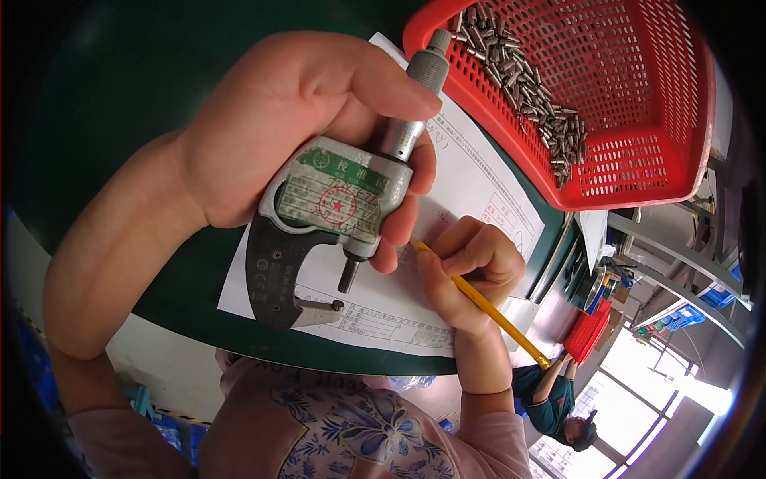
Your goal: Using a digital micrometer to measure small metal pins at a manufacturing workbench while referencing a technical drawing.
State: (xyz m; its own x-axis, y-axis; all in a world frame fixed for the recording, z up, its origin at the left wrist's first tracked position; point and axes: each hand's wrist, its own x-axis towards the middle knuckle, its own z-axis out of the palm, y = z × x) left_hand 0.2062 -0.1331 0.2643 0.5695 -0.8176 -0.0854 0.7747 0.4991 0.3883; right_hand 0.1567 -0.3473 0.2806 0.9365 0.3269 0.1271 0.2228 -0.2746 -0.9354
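My left hand (pixel 263 120) is wrapped round an outside micrometer (pixel 331 199), its thumb lying along the knurled thimble (pixel 428 72). A green-and-white sticker with a red star stamp covers part of the micrometer's frame. Between its spindle (pixel 347 275) and anvil (pixel 337 306) there is an open gap. In my right hand (pixel 479 267) is a yellow pencil (pixel 499 319), its tip resting on or just above a printed paper sheet (pixel 471 172). The sheet lies beneath both hands and bears some handwriting. The micrometer hides part of it.
A red perforated basket (pixel 638 188) at the upper right holds many small metal cylindrical parts (pixel 511 72). The sheet lies on a dark green tabletop (pixel 159 295). Off to the right, another person (pixel 558 407) in dark clothing handles a red basket (pixel 586 331) near grey shelving.
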